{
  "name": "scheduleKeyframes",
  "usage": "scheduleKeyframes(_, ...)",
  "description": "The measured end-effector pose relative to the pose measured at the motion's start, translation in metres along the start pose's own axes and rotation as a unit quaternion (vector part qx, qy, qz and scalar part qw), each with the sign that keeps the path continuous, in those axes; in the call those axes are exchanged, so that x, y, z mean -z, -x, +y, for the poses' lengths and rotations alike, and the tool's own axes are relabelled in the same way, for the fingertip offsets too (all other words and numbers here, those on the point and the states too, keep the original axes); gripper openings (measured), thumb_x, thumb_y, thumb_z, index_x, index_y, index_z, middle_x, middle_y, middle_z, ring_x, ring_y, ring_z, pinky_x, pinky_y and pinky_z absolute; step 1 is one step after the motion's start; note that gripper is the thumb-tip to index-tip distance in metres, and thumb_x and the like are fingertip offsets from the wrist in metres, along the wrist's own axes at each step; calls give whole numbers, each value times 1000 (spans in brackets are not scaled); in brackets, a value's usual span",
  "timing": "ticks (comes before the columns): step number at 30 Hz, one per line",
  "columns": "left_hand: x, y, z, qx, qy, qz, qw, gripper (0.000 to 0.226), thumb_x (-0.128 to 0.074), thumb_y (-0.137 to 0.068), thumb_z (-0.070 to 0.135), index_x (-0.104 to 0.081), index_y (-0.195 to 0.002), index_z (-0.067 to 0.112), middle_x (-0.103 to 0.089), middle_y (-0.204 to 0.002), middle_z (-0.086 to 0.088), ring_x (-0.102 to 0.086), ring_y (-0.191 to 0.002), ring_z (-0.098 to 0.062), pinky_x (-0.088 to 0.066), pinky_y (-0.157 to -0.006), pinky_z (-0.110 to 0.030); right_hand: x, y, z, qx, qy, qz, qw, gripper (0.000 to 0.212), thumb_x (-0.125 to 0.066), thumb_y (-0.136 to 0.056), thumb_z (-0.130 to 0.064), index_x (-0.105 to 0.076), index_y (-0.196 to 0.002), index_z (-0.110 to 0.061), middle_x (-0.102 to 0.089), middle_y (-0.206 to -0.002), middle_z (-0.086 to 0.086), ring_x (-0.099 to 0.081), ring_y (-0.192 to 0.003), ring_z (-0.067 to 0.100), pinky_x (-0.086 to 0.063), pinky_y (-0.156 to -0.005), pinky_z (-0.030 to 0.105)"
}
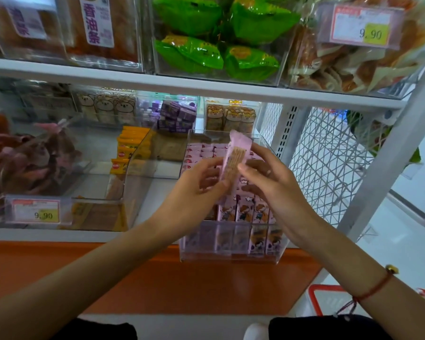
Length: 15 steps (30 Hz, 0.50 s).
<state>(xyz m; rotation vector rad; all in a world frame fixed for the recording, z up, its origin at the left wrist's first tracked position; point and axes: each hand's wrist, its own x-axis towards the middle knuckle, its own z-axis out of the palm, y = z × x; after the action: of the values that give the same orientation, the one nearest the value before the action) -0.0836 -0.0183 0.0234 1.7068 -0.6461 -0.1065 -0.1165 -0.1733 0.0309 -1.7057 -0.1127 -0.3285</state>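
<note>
View: head cam, looking fwd & down at a shop shelf.
Pink packet [236, 155]: is being held on end, leaning slightly, btwn both hands, just above the clear bin; a ridged biscuit is showing thru its clear strip.
Left hand [201, 185]: is gripping the packet's lower part from the left, fingers curled against it.
Right hand [272, 182]: is pinching the packet's right edge w/ thumb & fingertips, fingers bent round it.
Clear bin [206, 244]: is sitting at the shelf front, right of centre, its front wall sticking out over the orange ledge [157, 278].
Packet rows [245, 209]: are standing on end inside the bin, same pink wrap w/ a cartoon animal, right under the hands; more are lying flat further back.
Red bracelet [375, 285]: is sitting on the right wrist.
Yellow packets [130, 148]: are lying stacked in the next bin to the left, well apart from the hands.
Price tag [36, 212]: is hanging on the front of the far-left bin, reading 9.90.
Green packets [214, 33]: are piling in a bin one shelf up, above the hands.
Wire mesh panel [329, 155]: is closing the shelf's right side, just beside the clear bin.
Red basket [329, 300]: is showing low right on the floor, partly hidden by the right forearm.
</note>
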Motion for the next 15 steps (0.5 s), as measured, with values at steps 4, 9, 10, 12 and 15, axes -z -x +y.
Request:
scheduleKeyframes(4, 1, 1, 1, -52, -9, -9, 999, 33, -49, -95, 1, -52, -126, 10, -64, -119, 1, -59, -111, -4, -48, -92, -18, -4, 6, -3, 137, 111, 6, 984, 39, -71, -82, -20, -57, -113, -39, -63, -104, -14, -60, -98, 0, -52, -81, 17)
scheduleKeyframes(9, -1, 1, 1, -46, 2, -29, 999, 36, -45, -96, 0, -52, -128, 13, -62, -123, 3, -57, -115, -4, -46, -97, -17, -5, 8, -3, 166, 140, 30, 976, 39, -74, -78, -27, -59, -113, -35, -63, -102, -12, -59, -92, 0, -47, -73, 9)
scheduleKeyframes(10, -1, 0, 1, -43, 4, -32, 999, 35, -45, -96, 1, -52, -128, 14, -62, -123, 4, -57, -115, -3, -46, -96, -16, -5, 8, -3, 167, 147, 31, 974, 39, -73, -79, -28, -59, -114, -35, -64, -103, -12, -59, -93, -1, -47, -74, 9)
scheduleKeyframes(12, 0, -1, 1, -33, 14, -34, 999, 33, -47, -95, 3, -53, -126, 14, -62, -122, 3, -58, -113, -4, -47, -97, -20, -3, 7, -3, 156, 143, 24, 977, 38, -70, -82, -28, -58, -117, -34, -64, -104, -12, -60, -95, -1, -48, -76, 10)
scheduleKeyframes(15, 2, -1, 2, -24, 38, -9, 999, 32, -58, -90, 9, -51, -120, 17, -64, -118, 3, -61, -108, -4, -50, -94, -24, 0, 4, -3, 68, 11, -3, 998, 35, -59, -90, -22, -52, -123, -35, -68, -105, -13, -62, -101, -1, -50, -83, 15)
